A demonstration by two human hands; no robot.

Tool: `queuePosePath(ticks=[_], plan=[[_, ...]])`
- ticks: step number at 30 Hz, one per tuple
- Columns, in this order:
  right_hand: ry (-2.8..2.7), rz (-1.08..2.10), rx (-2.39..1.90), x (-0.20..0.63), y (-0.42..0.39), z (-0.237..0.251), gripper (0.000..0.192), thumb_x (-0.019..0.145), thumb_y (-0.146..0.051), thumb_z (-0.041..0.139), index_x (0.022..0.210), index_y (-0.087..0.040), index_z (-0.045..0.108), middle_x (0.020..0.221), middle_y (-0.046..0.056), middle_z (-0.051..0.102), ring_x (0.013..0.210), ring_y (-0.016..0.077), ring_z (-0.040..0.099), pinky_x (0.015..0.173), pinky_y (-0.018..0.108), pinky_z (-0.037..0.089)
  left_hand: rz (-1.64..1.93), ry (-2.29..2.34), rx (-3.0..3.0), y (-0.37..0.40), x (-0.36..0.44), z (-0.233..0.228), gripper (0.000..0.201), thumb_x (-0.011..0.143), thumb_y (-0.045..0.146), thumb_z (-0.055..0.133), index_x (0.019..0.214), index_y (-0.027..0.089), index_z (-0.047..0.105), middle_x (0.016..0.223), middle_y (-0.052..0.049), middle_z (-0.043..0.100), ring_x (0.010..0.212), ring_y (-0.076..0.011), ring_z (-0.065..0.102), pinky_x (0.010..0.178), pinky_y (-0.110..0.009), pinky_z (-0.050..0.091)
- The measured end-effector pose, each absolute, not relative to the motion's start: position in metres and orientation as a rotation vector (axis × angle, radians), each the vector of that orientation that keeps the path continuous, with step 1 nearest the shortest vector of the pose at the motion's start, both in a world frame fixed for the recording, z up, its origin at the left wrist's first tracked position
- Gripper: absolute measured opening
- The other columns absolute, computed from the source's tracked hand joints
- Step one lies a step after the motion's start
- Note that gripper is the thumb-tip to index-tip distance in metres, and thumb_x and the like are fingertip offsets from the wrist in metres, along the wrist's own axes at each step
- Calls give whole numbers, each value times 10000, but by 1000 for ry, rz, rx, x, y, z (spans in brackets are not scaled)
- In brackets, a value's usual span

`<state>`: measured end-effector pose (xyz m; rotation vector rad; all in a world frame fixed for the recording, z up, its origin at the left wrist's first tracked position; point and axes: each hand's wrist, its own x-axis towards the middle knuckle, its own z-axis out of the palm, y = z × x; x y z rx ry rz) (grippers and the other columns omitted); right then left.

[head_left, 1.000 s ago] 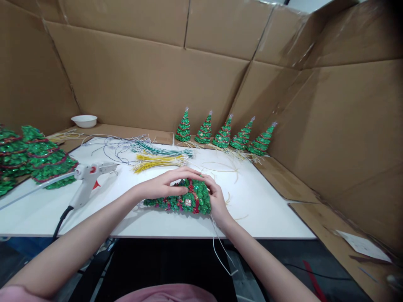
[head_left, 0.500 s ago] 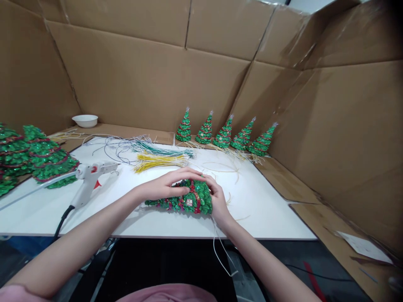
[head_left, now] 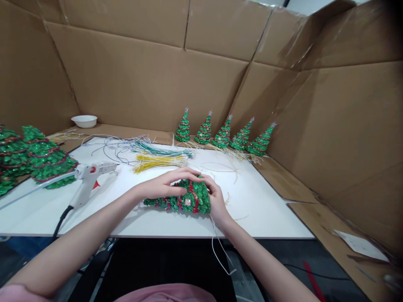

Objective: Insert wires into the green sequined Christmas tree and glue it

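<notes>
While my left hand (head_left: 166, 185) is lying curled over the top of the green tinsel tree (head_left: 182, 198), my right hand (head_left: 217, 199) is cupping its wide base end, fingers pressed against the foil. Both hands are closed on the tree, which is lying on its side near the front edge of the white board (head_left: 267, 209), tip pointing to my left. Compared with a second ago I am holding almost the same grip; the tree is sitting a touch lower against the board than half a second back, and my hands are barely shifting. A small pale square is showing on the tree's red band, but I am seeing no writing I can read on it. Thin white wires (head_left: 220, 251) are hanging from the base down past the board's edge.

Just beyond my fingers, a yellow bundle of wires (head_left: 159, 161) and a green bundle (head_left: 160, 149) are lying side by side. To my left the white glue gun (head_left: 90, 178) is resting on the board, its cord trailing off the front. Bigger green trees (head_left: 34, 157) are crowding the far left. Five small trees (head_left: 223, 134) are standing in a row at the back against the cardboard wall (head_left: 141, 84). A white bowl (head_left: 84, 121) is sitting back left; I cannot tell what is in it.
</notes>
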<state>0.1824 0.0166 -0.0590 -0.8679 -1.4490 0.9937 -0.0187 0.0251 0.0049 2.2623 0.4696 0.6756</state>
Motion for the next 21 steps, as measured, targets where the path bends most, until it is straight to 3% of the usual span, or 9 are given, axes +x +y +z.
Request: queuePosePath(ticks=[21], plan=[[-1446, 995, -853, 183, 18, -61, 113, 741, -223, 617, 811, -243, 703, 1053, 47, 648, 1047, 233, 576, 852, 333, 479, 698, 452, 2294, 28, -18, 2, 382, 938, 305, 502, 1319, 334, 509, 1436, -46, 435, 1329, -245, 393, 1120, -454, 292]])
